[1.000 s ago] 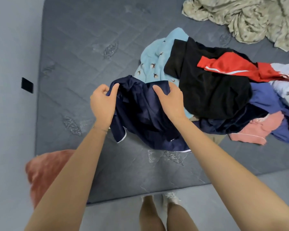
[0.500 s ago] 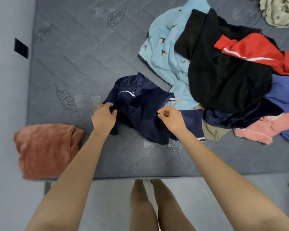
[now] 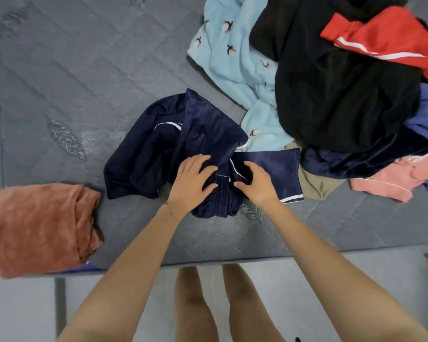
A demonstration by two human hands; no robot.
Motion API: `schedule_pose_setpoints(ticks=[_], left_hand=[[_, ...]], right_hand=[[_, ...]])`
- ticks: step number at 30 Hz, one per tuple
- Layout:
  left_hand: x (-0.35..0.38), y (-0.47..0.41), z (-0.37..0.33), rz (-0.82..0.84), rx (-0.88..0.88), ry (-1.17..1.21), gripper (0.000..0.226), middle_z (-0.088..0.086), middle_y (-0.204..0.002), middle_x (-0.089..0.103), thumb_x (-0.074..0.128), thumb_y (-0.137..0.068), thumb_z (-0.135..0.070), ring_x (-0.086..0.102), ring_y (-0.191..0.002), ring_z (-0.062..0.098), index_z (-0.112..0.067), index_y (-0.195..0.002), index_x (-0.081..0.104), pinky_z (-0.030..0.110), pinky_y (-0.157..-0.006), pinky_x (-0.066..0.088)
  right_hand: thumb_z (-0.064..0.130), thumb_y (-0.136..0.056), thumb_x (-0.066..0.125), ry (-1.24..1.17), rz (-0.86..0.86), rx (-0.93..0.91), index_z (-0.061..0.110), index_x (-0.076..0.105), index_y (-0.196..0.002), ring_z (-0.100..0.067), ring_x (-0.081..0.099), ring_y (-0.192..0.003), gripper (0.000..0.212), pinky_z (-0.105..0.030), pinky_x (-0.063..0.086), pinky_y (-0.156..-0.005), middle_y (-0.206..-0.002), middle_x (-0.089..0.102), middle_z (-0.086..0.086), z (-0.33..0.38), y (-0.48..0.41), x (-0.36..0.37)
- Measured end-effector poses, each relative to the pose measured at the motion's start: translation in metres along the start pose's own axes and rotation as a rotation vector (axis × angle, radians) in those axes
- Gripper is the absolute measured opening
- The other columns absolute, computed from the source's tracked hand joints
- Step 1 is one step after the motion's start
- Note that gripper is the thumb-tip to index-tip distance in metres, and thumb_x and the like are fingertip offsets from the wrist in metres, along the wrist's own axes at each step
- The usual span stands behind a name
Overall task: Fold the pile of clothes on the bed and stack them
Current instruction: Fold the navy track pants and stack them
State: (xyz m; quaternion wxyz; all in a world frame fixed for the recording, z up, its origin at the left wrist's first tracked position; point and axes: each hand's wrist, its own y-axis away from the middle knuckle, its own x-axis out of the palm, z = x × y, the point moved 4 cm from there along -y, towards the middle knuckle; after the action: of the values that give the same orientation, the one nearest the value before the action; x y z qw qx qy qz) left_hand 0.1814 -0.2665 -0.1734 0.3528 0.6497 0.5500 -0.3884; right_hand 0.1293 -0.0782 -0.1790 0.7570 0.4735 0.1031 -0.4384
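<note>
Laying-out step: left hand (image 3: 190,183) flat, fingers spread, on navy garment (image 3: 158,149) mid-frame; right hand (image 3: 256,183) curled, grip unclear. Next, prob.: flatten, fold.

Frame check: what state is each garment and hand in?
navy garment, unfolded, crumpled on the mattress under both hands.
left hand, fingers spread, pressing on the navy garment.
right hand, fingers bent on the navy garment, grip unclear.
rust garment, folded, at the mattress's near left edge.
black garment, unfolded, lying over the light blue garment.
light blue garment, unfolded, partly covered.
red garment, crumpled on the black garment.
pink garment, unfolded, on the mattress.
</note>
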Motion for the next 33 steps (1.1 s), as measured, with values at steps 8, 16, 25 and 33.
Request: schedule_pose_setpoints(ticks=[8,16,25,33], left_hand=[[0.069,0.006,-0.002,0.239,0.203,-0.319,0.055,0.004,-0.131,0.063,0.070,-0.084,-0.032,0.052,-0.130,0.026,-0.014,-0.134,0.059,0.045,-0.113,0.036],[0.067,-0.008,0.021,0.235,0.083,-0.204,0.036,0.005,-0.089,0.067,0.086,-0.068,-0.024,0.060,-0.100,0.031,-0.009,-0.096,0.069,0.043,-0.100,0.036],[-0.065,-0.011,0.023,0.069,-0.122,0.222,0.017,0.004,-0.096,0.068,0.075,-0.085,-0.018,0.060,-0.113,0.021,-0.007,-0.091,0.063,0.037,-0.118,0.020],[-0.235,-0.001,0.009,-0.126,-0.264,0.561,0.014,0.009,-0.085,0.062,0.066,-0.093,-0.017,0.057,-0.079,0.018,-0.008,-0.095,0.056,0.023,-0.077,0.044]], right_hand=[[0.028,-0.088,0.070,0.278,-0.125,-0.096,0.012,0.051,-0.137,-0.033,0.043,-0.119,0.055,-0.042,0.041,-0.097,-0.128,0.053,-0.012,-0.028,-0.008,0.035],[0.017,-0.094,0.061,0.303,-0.182,-0.052,0.006,0.061,-0.113,-0.033,0.050,-0.109,0.022,-0.040,0.042,-0.088,-0.114,0.060,-0.013,-0.021,-0.013,0.034],[0.008,-0.097,0.053,-0.101,-0.072,-0.038,0.015,0.050,-0.108,-0.019,0.046,-0.060,0.014,-0.029,0.041,-0.059,-0.070,0.050,-0.001,0.076,0.038,-0.023],[0.005,-0.097,0.053,-0.505,0.046,-0.008,0.001,0.067,-0.107,-0.012,0.056,-0.065,0.017,-0.015,0.054,-0.058,-0.085,0.059,-0.003,0.187,0.101,-0.089]])
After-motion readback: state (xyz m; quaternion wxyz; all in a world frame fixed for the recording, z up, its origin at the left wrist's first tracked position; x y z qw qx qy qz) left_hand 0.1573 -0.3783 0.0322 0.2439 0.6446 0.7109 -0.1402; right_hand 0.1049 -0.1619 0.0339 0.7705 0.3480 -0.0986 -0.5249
